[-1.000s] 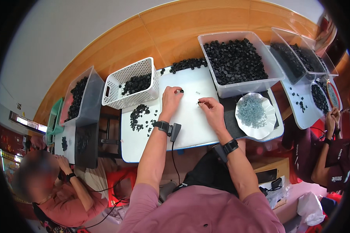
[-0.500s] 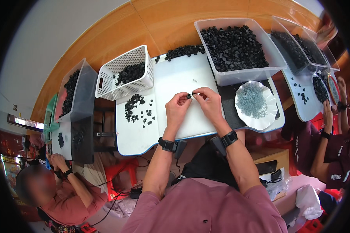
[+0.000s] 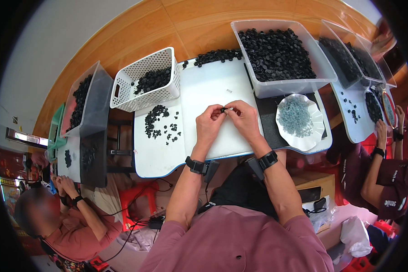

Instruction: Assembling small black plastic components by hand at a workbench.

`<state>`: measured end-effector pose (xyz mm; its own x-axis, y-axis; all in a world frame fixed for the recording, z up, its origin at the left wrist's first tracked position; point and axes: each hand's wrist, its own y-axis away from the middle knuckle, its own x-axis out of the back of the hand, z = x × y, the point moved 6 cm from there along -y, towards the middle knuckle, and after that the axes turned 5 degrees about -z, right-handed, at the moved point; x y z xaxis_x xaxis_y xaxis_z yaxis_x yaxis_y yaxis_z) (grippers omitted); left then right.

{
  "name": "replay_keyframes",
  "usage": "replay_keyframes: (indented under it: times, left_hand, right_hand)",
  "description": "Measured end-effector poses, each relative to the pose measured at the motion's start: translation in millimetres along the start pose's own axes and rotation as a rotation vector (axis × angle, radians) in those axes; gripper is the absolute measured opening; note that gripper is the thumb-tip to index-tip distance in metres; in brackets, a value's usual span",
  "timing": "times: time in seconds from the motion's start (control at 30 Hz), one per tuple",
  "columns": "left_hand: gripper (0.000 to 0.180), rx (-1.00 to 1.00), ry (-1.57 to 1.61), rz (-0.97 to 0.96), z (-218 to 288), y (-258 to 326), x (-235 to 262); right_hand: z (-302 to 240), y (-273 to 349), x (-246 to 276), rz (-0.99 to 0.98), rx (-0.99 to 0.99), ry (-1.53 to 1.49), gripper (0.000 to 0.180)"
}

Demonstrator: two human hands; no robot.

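Note:
Over the middle of the white table (image 3: pixel 204 86) my two hands meet, fingertips together. My left hand (image 3: pixel 208 121) pinches a small black plastic part (image 3: pixel 223 109). Closed in a pinch, my right hand (image 3: pixel 242 117) presses at that same part from the other side; whether it has a separate piece is hidden by the fingers. To the left lie loose small black parts (image 3: pixel 155 124) on the tabletop. On the right a white wavy-rimmed plate (image 3: pixel 307 144) holds a heap of thin grey-blue pieces, perhaps springs.
A white perforated basket (image 3: pixel 122 102) and a clear bin (image 3: pixel 299 86), both with black parts, stand at the back. Between them is a row of black parts (image 3: pixel 217 56). Other people work at tables on both sides. A black mat (image 3: pixel 271 124) lies under the plate.
My hands have come closer together, the right fingertips now against the black part. The whole view has shifted slightly.

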<state>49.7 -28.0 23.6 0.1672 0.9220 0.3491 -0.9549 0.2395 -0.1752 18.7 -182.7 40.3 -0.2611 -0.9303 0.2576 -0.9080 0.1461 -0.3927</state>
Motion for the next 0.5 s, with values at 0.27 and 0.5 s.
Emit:
replay_keyframes:
  times: [0.27,0.5]
  left_hand:
    - [0.025,0.004,0.027,0.002,-1,-1,1]
    - [0.026,-0.01,0.004,-0.027,-1,1,3]
  right_hand:
    - [2,0,-1,-0.004,0.045,0.007,0.013]
    - [9,0,-3,-0.009,-0.049,-0.041,0.013]
